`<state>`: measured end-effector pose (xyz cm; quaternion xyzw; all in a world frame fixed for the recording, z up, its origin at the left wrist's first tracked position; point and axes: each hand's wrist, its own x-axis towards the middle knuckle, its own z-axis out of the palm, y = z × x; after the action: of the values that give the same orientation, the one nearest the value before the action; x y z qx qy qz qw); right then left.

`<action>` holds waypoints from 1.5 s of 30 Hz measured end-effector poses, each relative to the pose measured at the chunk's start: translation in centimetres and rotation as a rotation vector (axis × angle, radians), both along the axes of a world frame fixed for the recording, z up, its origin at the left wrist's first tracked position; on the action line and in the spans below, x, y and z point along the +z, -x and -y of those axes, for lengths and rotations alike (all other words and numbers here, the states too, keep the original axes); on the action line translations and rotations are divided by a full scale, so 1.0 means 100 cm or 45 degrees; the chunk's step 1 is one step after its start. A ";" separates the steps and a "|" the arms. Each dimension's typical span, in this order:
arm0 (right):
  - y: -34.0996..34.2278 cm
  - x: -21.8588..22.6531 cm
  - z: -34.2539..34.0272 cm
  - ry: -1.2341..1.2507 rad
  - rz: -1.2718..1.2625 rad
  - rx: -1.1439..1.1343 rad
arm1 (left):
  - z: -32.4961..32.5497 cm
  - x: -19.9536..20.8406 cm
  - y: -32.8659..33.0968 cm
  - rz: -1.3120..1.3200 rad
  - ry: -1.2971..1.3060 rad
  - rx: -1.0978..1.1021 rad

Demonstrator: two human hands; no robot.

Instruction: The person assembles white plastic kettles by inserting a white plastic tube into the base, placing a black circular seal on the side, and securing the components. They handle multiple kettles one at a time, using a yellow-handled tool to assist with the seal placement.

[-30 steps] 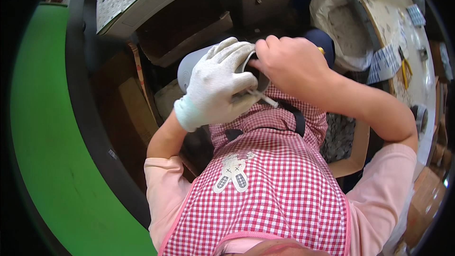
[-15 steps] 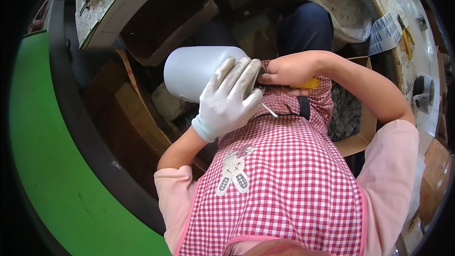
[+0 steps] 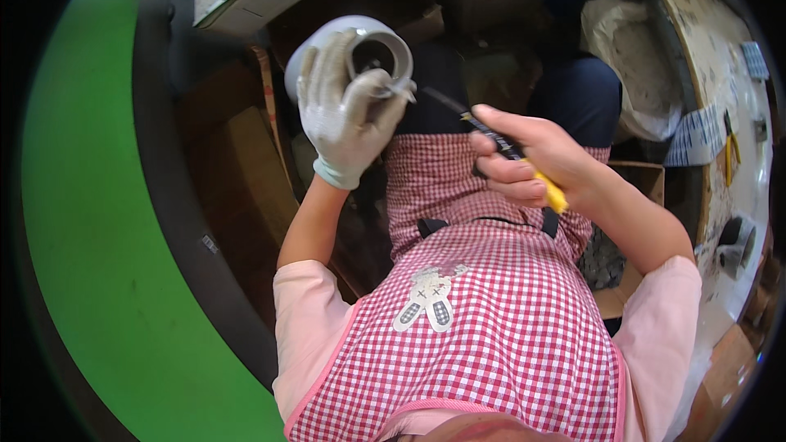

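My left hand, in a white glove, grips a pale grey plastic bottle above my left knee. The bottle's wide round mouth is turned up toward me, and its inside looks dark. By the gloved thumb, at the rim, is a small whitish scrap, too blurred to make out fully. My bare right hand is closed round a slim knife with a black and yellow handle. Its narrow blade points toward the bottle's mouth and is apart from it.
On the right is a worktop with yellow-handled pliers. A plastic-lined bin stands beyond my knee. A cardboard box with grey pieces is beside my right thigh. A green surface with a dark border curves along the left.
The bottle has gone from lying sideways to mouth up, moving away from my lap. My right hand has drawn the knife back from its rim, so the blade now shows.
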<state>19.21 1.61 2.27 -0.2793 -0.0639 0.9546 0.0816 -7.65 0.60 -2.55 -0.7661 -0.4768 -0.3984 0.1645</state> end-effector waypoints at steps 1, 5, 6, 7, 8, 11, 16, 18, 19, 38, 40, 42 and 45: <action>-0.005 0.006 -0.002 -0.102 0.148 -0.048 | -0.012 -0.001 0.011 0.054 -0.119 0.031; -0.044 0.005 -0.025 -0.254 0.273 -0.344 | -0.050 -0.006 0.033 0.405 -0.224 -0.048; -0.063 0.001 -0.034 -0.368 0.390 -0.459 | -0.054 -0.006 0.033 0.447 -0.229 -0.062; -0.085 -0.004 -0.045 -0.512 0.398 -0.529 | -0.057 -0.005 0.033 0.470 -0.245 -0.104; -0.114 -0.007 -0.057 -0.740 0.757 -0.650 | -0.057 -0.004 0.032 0.464 -0.240 -0.095; -0.236 -0.018 -0.119 -1.643 1.481 -0.746 | -0.052 0.001 0.025 0.480 -0.140 -0.054; -0.448 -0.060 -0.176 -1.888 3.239 0.422 | -0.042 0.007 0.024 0.440 -0.007 0.085; -0.479 -0.074 -0.173 -1.580 3.296 0.581 | -0.032 0.015 0.031 0.591 0.152 0.231; -0.480 -0.077 -0.169 -1.523 3.352 0.655 | -0.026 0.019 0.036 0.630 0.228 0.332; -0.231 -0.120 -0.131 -1.921 1.549 -0.446 | 0.004 0.046 -0.033 0.649 0.433 -0.009; -0.156 -0.061 -0.102 -1.687 0.849 -0.740 | 0.005 0.043 -0.044 0.432 0.506 -0.062; -0.098 -0.009 -0.070 -1.539 0.402 -0.654 | -0.002 0.034 -0.053 0.411 0.458 -0.178; -0.042 0.025 -0.037 -1.877 0.293 -0.297 | 0.000 0.028 -0.066 0.351 0.425 -0.319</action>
<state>23.44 5.30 4.76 -0.2551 -0.6641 0.6147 0.3407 -1.09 0.64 0.26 -0.7742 -0.4553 -0.4321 -0.0814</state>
